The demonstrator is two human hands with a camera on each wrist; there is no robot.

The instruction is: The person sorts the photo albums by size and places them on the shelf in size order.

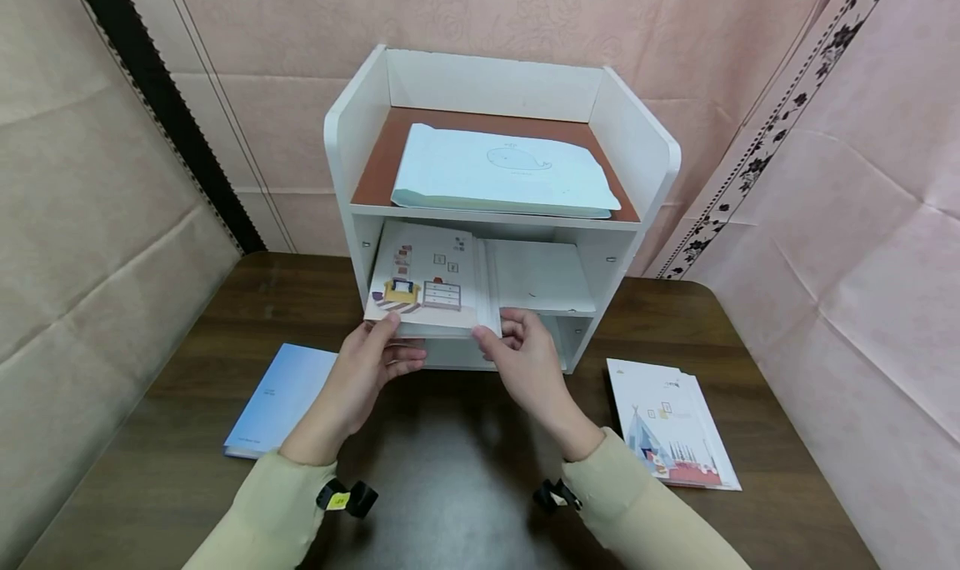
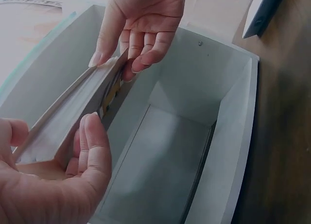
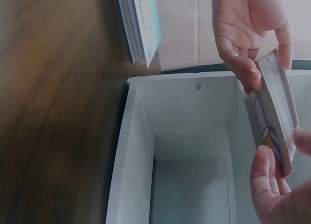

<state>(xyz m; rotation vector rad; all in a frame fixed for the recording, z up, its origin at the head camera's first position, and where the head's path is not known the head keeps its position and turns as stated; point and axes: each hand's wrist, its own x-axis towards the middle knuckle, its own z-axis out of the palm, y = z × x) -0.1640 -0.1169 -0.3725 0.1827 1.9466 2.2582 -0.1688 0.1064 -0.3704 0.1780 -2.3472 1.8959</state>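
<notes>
A thick white book with furniture drawings on its cover lies at the left of the middle shelf of a small white shelf unit, its front edge reaching out over the shelf's lip. My left hand grips its front left corner, thumb on top and fingers below. At the front right corner my right hand pinches it between thumb and fingers. Both wrist views show the book edge-on, with my left hand and right hand at opposite ends.
A pale pack with a whale drawing lies on the unit's brown top. To the left, a blue book rests on the dark wooden table. Several white illustrated books lie at the right. Pink cloth hangs behind.
</notes>
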